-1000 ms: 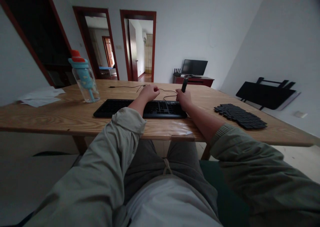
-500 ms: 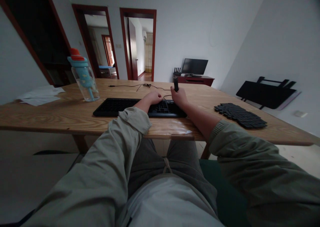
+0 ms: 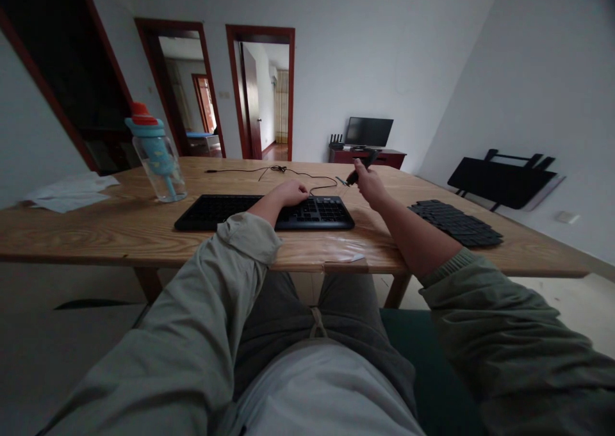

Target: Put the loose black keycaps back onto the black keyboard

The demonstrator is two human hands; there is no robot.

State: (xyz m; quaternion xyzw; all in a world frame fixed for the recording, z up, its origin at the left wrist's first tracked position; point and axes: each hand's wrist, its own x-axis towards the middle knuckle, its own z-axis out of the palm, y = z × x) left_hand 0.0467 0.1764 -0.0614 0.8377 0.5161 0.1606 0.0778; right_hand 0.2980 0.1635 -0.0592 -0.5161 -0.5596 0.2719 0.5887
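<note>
A black keyboard (image 3: pixel 319 213) lies near the front edge of the wooden table. My left hand (image 3: pixel 292 193) rests over the keyboard's upper edge with its fingers curled; whatever they hold, if anything, is hidden. Beyond the keyboard's right end, my right hand (image 3: pixel 369 183) is closed around a black tool (image 3: pixel 353 178), held tilted above the table. A small thin metallic item (image 3: pixel 341 181) shows on the table just left of that tool. Many flat black pieces (image 3: pixel 456 223) lie packed together to the right of my right forearm.
A clear bottle (image 3: pixel 161 167) with a blue and red lid stands at the left. White tissues (image 3: pixel 72 189) lie farther left. A black cable (image 3: pixel 240 169) runs behind the keyboard. Clear tape (image 3: pixel 331 251) covers part of the table's front edge.
My right hand has moved right, off the keyboard's right part, and the tool has tilted over. My left hand stays at the keyboard. The view has shifted slightly.
</note>
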